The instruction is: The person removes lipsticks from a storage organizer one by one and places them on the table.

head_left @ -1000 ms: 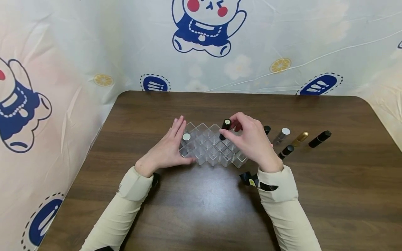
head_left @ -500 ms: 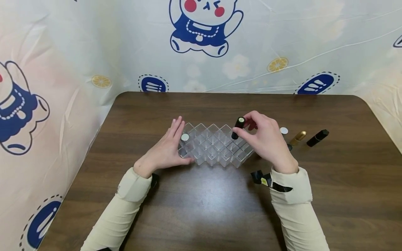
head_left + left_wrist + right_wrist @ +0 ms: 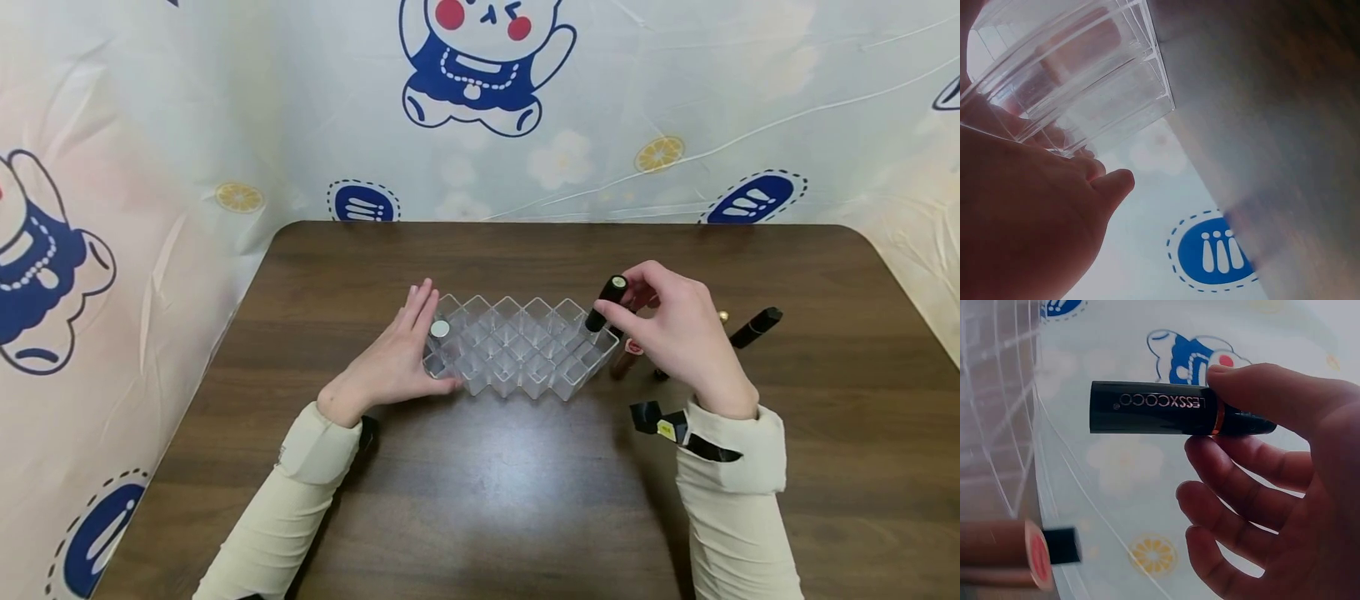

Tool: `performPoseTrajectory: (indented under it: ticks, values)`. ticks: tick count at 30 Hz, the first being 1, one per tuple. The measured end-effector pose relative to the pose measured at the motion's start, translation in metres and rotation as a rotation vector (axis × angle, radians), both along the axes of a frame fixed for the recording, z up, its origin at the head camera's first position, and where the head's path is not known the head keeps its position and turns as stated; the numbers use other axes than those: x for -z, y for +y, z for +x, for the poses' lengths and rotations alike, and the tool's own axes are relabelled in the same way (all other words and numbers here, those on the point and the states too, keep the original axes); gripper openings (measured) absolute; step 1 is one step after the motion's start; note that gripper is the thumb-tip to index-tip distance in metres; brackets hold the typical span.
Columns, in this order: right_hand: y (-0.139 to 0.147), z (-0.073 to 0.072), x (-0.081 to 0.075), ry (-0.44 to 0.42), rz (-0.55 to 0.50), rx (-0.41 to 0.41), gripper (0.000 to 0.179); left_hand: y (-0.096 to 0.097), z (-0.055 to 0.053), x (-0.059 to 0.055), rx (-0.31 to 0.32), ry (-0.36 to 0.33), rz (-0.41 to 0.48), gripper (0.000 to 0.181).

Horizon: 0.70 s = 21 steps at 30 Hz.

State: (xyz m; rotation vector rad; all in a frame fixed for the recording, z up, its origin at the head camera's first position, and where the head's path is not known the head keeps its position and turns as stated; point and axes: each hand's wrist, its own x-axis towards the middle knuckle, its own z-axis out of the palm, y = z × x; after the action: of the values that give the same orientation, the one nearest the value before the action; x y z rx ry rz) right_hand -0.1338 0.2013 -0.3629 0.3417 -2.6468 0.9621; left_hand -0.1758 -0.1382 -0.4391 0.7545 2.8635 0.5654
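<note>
A clear plastic lipstick organizer (image 3: 517, 346) with diamond-shaped compartments sits on the table. My left hand (image 3: 390, 358) rests against its left end, fingers fairly straight along the far side and thumb at the front. One silver-topped tube (image 3: 440, 328) stands in a compartment at that end. Above the organizer's far right corner, my right hand (image 3: 678, 333) pinches a black lipstick (image 3: 611, 300) between thumb and fingers, tilted. In the right wrist view the lipstick (image 3: 1147, 407) shows pale lettering and a copper-coloured ring; its other fingers hang loosely curled.
Just right of the organizer stands a brown tube (image 3: 624, 360) with a pinkish end. Another black lipstick (image 3: 756, 328) stands farther right. A gold tip (image 3: 723, 317) shows behind my right hand, which hides other tubes. A printed cloth (image 3: 487, 167) hangs behind the wooden table (image 3: 487, 500).
My right hand has carried the black lipstick rightward along the organizer's far side, from above its middle to the right corner. My left hand has stayed at the left end.
</note>
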Motion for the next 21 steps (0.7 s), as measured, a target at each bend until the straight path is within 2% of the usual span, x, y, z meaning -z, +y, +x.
performPoseTrajectory:
  ticks: [9,21]
  values:
    - [0.021,0.005,-0.002,-0.015,0.013,0.082,0.022,0.001,-0.001,0.000,0.002,0.001,0.007,0.125]
    - [0.049,0.013,0.000,-0.055,0.019,0.150,0.028,0.002,0.000,-0.001,-0.002,-0.013,-0.007,0.126]
